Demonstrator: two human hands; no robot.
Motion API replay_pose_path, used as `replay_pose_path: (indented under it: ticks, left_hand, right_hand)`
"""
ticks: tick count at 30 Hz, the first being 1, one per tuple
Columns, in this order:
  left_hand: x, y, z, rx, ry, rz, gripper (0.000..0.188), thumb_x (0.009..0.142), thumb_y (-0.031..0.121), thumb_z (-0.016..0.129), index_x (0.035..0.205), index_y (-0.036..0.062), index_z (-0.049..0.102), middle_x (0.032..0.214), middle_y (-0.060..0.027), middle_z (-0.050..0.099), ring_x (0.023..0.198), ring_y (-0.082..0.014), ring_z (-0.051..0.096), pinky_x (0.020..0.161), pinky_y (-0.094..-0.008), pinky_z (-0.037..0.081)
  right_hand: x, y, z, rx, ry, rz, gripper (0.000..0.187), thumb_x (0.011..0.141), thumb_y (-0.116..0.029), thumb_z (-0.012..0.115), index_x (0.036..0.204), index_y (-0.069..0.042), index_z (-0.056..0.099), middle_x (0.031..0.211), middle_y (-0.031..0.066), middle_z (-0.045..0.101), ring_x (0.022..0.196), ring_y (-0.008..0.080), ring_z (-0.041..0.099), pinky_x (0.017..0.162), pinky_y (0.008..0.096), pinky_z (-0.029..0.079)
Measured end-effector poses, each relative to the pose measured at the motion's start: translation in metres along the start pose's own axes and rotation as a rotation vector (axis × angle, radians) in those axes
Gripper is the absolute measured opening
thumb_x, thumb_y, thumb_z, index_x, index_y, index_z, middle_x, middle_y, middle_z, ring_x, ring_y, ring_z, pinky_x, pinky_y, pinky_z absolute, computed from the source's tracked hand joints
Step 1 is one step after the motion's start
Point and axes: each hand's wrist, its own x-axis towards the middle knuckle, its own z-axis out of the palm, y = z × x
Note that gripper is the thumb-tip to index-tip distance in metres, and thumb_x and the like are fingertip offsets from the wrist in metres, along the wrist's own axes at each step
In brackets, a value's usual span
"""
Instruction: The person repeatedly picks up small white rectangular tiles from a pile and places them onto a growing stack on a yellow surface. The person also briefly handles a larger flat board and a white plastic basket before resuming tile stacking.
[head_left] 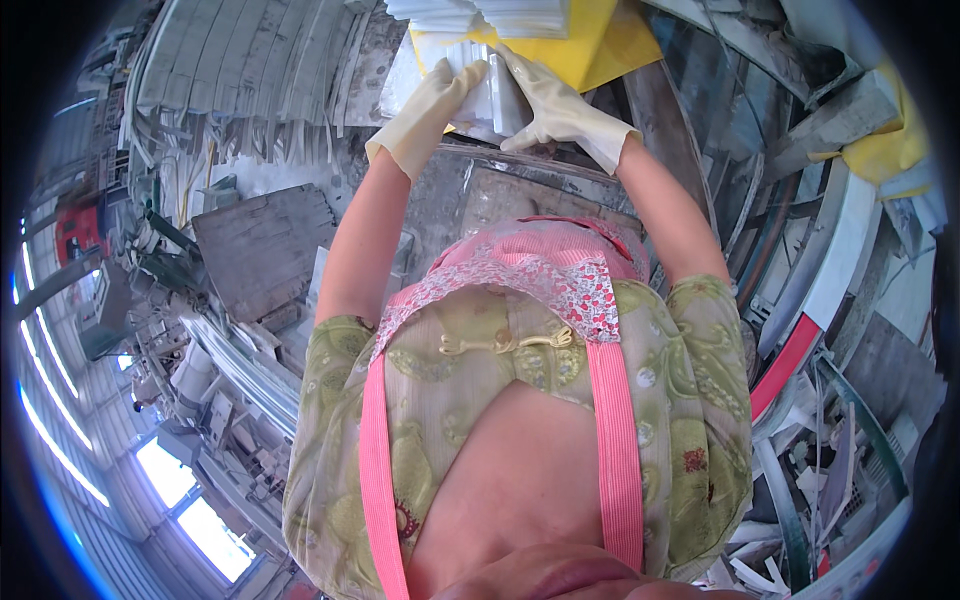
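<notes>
Both my hands wear pale cream rubber gloves and reach toward the top of the view. Between them stands a small bundle of narrow white strips (488, 92), its pieces side by side. My left hand (428, 108) grips the bundle's left side, its thumb over the top edge and its other fingers mostly hidden. My right hand (562, 104) presses the right side, with the index finger along the strips and the thumb held apart, nearer my body. Under and behind the bundle lies a yellow sheet (590, 45).
More stacked white pieces (525, 16) rest on the yellow sheet just beyond my hands. A large stack of long grey-white slats (235, 70) stands at the far left. Worn boards (265, 245) lie left of me. Metal framing and a curved white-and-red rail (785, 368) run along the right.
</notes>
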Motion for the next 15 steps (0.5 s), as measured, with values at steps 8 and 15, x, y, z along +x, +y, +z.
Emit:
replay_pose_path:
  ticks: [8, 15]
  left_hand:
    - [0.004, -0.001, -0.001, 0.104, 0.026, 0.0, 0.067, 0.097, 0.053, 0.057, 0.123, -0.0084, 0.056, 0.108, -0.0139, 0.066, 0.099, -0.0172, 0.063, 0.088, -0.0291, 0.048]
    - [0.004, -0.008, -0.002, 0.011, -0.011, 0.063, 0.065, 0.096, 0.056, 0.056, 0.118, -0.0058, 0.057, 0.103, -0.0126, 0.064, 0.094, -0.0176, 0.061, 0.087, -0.03, 0.046]
  right_hand:
    - [-0.002, -0.004, -0.004, 0.072, 0.071, -0.102, 0.148, 0.049, -0.043, 0.098, 0.161, -0.004, 0.009, 0.154, 0.0252, 0.038, 0.138, 0.0451, 0.04, 0.117, 0.0467, 0.035]
    - [0.002, 0.004, 0.009, -0.005, 0.063, -0.051, 0.148, 0.053, -0.045, 0.096, 0.161, -0.003, 0.005, 0.159, 0.0255, 0.03, 0.142, 0.0473, 0.033, 0.12, 0.0468, 0.031]
